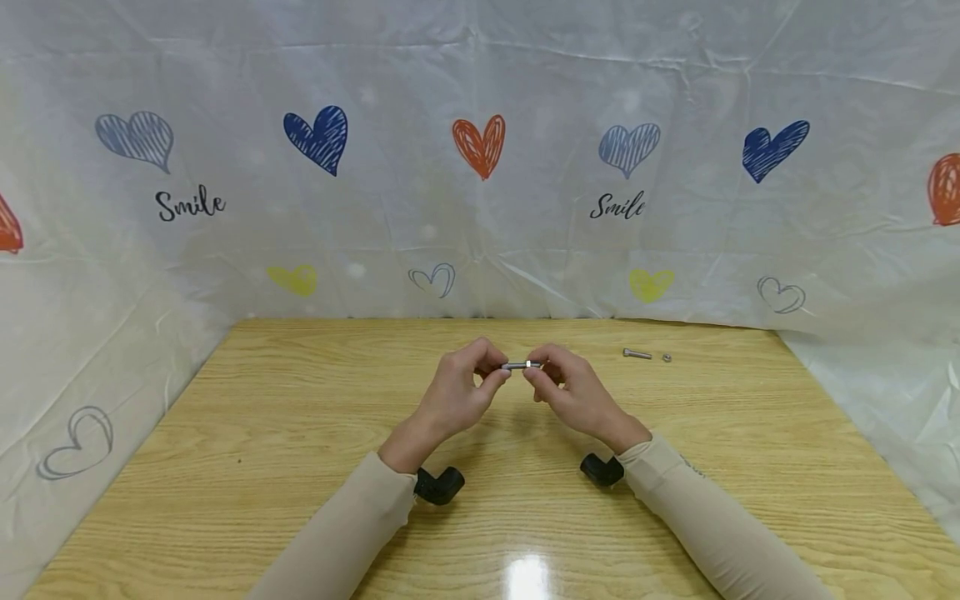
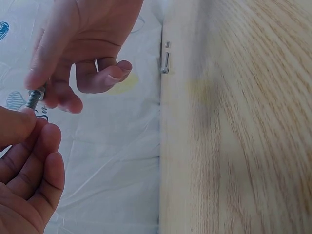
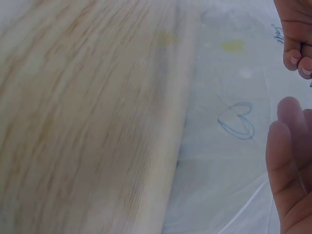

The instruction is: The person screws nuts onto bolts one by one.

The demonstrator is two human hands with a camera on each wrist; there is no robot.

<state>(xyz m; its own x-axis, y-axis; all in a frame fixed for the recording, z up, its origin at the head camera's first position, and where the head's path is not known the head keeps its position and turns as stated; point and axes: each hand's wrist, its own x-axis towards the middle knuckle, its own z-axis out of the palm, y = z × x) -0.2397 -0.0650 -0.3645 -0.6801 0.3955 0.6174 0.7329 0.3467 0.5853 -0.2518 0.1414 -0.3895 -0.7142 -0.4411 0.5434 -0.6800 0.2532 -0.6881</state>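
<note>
A silver bolt (image 1: 515,366) spans the gap between the two hands, held level above the table in the head view. My left hand (image 1: 463,387) pinches one end of it between thumb and fingers. On the threads sits a hex nut (image 1: 528,364), which the thumb and fingers of my right hand (image 1: 576,393) pinch. From the left wrist, the threaded shank (image 2: 33,101) shows between both sets of fingertips, and the other right-hand fingers (image 2: 97,78) hang loosely bent. Both hands reach into the right wrist view's right side, where the bolt is almost wholly out of frame.
Farther back and to the right, a second bolt (image 1: 637,354) lies on the wooden table (image 1: 315,417) with a loose nut (image 1: 667,357) beside it. A white sheet (image 1: 540,242) printed with hearts hangs behind the table's back edge and along its sides.
</note>
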